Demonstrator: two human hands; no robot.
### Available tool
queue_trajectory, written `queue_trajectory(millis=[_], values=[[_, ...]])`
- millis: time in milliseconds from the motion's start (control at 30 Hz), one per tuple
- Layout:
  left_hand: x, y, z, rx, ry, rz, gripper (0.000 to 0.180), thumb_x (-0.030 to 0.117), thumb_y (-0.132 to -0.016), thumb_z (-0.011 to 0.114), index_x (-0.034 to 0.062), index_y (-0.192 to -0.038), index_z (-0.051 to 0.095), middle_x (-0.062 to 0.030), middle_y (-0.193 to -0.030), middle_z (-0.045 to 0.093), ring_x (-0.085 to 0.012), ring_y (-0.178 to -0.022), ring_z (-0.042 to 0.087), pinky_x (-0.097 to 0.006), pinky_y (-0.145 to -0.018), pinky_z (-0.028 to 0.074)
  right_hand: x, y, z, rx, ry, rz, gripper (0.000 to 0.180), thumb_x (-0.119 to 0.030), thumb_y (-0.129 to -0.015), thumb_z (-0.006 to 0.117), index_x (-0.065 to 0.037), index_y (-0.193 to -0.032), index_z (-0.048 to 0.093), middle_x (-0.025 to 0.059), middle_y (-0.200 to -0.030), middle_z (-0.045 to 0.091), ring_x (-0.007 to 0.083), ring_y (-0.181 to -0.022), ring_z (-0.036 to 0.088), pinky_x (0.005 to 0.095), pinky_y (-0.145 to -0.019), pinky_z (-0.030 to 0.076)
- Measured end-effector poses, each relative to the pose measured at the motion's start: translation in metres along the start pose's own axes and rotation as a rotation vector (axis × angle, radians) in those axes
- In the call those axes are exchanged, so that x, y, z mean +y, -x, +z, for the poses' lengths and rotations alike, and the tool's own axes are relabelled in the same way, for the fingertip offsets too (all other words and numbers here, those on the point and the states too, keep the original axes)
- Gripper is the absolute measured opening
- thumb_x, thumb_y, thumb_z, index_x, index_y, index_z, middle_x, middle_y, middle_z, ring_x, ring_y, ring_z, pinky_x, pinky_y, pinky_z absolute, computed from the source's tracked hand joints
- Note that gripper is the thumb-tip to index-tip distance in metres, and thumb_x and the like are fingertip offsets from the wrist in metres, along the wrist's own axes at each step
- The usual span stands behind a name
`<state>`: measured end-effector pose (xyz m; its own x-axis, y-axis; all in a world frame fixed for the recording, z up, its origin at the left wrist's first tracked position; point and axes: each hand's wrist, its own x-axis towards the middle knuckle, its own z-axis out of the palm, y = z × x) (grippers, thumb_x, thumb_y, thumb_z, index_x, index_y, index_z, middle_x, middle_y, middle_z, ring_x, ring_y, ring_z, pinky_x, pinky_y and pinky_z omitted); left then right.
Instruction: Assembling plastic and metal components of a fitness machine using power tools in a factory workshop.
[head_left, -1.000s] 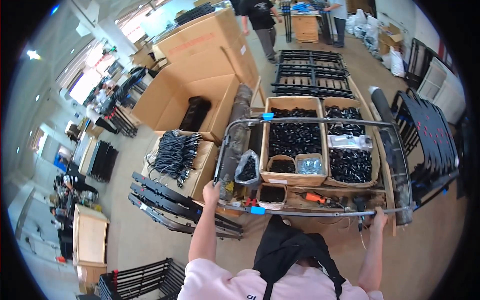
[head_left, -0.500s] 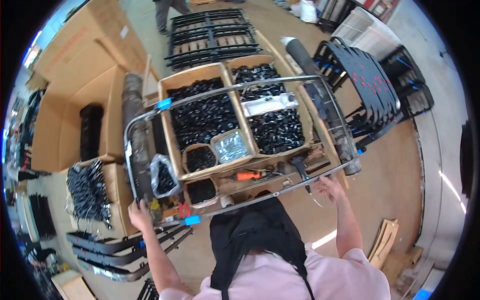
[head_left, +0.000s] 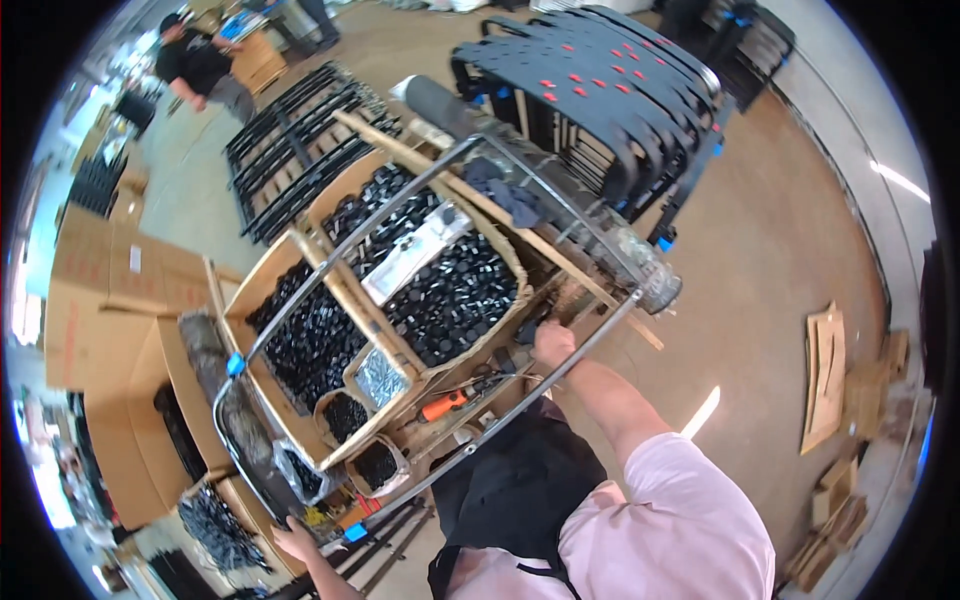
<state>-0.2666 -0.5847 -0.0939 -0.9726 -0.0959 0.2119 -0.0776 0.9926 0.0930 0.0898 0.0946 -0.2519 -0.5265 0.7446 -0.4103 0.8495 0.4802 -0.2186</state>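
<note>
Both hands grasp the grey metal handle bar [head_left: 520,400] of a cart loaded with open cardboard boxes of small black parts [head_left: 450,290]. The right hand [head_left: 552,342] has its fingers clenched around the bar near the right end. The left hand [head_left: 298,540] holds the bar at the left corner, beside a blue clip [head_left: 352,531]. The cart stands on the brown floor [head_left: 770,250], between flat cardboard boxes [head_left: 110,300] and a rack of black curved frames [head_left: 620,90]. It is in hand, not yet parked anywhere.
</note>
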Motion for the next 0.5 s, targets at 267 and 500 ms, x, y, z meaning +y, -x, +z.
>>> queue_trajectory(millis=[267, 500], values=[[0.369, 0.096, -0.077, -0.278, 0.926, 0.326, 0.031, 0.022, -0.105, 0.064, 0.0028, -0.127, 0.074, -0.0108, -0.111, 0.077, -0.0178, -0.100, 0.070, -0.033, -0.092, 0.055, 0.043, 0.119, -0.114, -0.256, -0.217, -0.163, 0.053, -0.034, -0.079, 0.071, 0.001, -0.120, 0.071, 0.0281, -0.107, 0.075, 0.0430, -0.105, 0.073, 0.0505, -0.092, 0.059], [0.602, 0.274, -0.133, -1.223, 1.021, 1.102, 0.030, 0.023, -0.106, 0.064, 0.0035, -0.128, 0.072, -0.0105, -0.121, 0.075, -0.0194, -0.111, 0.070, -0.033, -0.097, 0.055, 0.097, 0.254, -0.244, -0.197, -0.308, -0.019, 0.040, -0.036, -0.086, 0.067, 0.001, -0.099, 0.074, 0.0290, -0.085, 0.073, 0.0464, -0.087, 0.074, 0.0551, -0.083, 0.059]])
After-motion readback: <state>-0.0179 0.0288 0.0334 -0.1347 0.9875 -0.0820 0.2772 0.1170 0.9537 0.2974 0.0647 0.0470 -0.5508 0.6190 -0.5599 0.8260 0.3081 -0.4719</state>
